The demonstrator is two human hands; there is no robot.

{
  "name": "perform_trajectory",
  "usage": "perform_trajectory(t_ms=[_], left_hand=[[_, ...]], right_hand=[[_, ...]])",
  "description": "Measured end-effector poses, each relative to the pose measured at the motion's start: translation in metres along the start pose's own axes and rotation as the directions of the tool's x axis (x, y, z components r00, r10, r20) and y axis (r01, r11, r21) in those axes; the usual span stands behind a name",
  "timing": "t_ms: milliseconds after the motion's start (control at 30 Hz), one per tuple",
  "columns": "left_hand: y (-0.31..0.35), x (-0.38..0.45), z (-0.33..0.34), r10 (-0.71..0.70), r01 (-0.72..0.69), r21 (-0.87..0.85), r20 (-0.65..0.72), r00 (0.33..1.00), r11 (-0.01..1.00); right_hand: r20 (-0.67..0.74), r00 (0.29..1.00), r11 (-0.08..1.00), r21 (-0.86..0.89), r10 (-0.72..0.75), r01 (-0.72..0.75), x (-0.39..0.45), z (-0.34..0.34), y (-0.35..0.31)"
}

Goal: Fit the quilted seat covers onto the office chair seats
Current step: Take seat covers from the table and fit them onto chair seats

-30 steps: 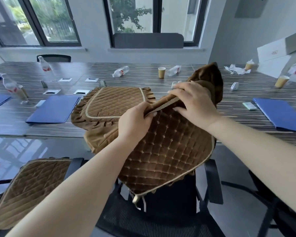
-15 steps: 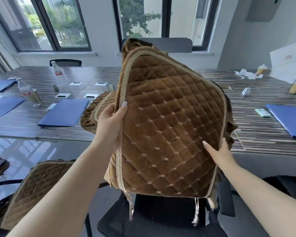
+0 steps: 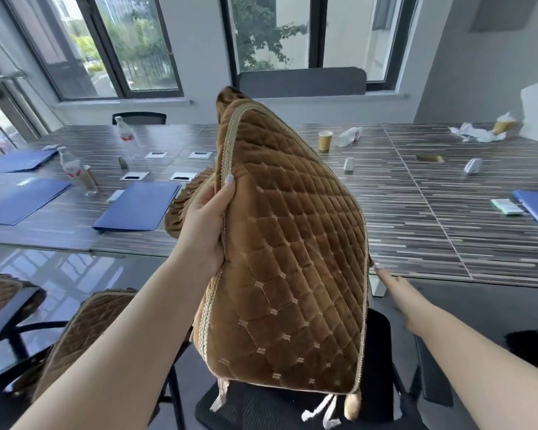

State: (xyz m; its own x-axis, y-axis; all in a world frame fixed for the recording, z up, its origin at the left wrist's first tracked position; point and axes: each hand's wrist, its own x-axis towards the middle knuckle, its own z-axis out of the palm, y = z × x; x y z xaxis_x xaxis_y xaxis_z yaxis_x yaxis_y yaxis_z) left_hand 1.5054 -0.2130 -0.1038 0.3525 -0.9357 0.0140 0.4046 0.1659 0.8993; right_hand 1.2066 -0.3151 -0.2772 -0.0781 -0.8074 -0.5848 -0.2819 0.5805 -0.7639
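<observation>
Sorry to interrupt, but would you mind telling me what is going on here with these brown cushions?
A person is fitting quilted seat covers onto office chairs. The left hand grips the trimmed edge of a brown quilted cover, holding it up over a black mesh chair; it is not yet on the seat. The right hand is at the cover's far edge, fingers mostly hidden. A covered chair stands to the left, and another cover lies on the table.

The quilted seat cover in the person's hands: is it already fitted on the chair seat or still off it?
Off it. The left hand holds the quilted seat cover upright above the bare black chair seat.
</observation>
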Motion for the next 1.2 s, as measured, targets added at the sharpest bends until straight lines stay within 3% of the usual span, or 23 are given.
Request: perform_trajectory(t_ms=[233, 333, 433, 567, 700, 867, 933, 1200], left_hand=[[0.011, 0.004, -0.017, -0.023, 0.020, -0.067, -0.043, 0.999, 0.998], [0.009, 0.006, -0.025, -0.010, 0.007, -0.034, -0.079, 0.997, 0.999], [0.001, 0.009, -0.034, 0.003, 0.002, 0.035, -0.163, 0.987, 0.999], [-0.030, 0.017, -0.057, -0.012, 0.099, 0.239, -0.342, 0.940, 0.966], [-0.084, 0.017, -0.087, -0.054, 0.297, 0.468, -0.464, 0.884, 0.832], [-0.152, -0.001, -0.113, -0.132, 0.437, 0.600, -0.483, 0.866, 0.670], [-0.173, -0.011, -0.124, -0.157, 0.481, 0.679, -0.483, 0.862, 0.555], [-0.233, -0.038, -0.163, -0.381, 0.657, 0.706, -0.549, 0.744, 0.264]], right_hand=[[0.144, 0.989, 0.981, 0.189, 0.022, -0.049, 0.003, 0.024, -0.006], [0.058, 0.997, 0.983, 0.180, -0.048, 0.037, 0.006, 0.026, -0.008], [-0.122, 0.987, 0.976, 0.178, -0.106, 0.127, 0.008, 0.020, 0.000], [-0.295, 0.944, 0.973, 0.126, -0.149, 0.193, 0.009, 0.002, 0.018], [-0.410, 0.902, 0.990, -0.014, -0.135, 0.142, 0.001, -0.010, 0.047], [-0.438, 0.897, 0.994, -0.109, -0.060, 0.014, -0.020, -0.019, 0.097], [-0.421, 0.907, 0.990, -0.136, -0.018, -0.043, -0.028, -0.020, 0.118], [-0.374, 0.920, 0.938, -0.263, 0.116, -0.225, -0.043, -0.015, 0.160]])
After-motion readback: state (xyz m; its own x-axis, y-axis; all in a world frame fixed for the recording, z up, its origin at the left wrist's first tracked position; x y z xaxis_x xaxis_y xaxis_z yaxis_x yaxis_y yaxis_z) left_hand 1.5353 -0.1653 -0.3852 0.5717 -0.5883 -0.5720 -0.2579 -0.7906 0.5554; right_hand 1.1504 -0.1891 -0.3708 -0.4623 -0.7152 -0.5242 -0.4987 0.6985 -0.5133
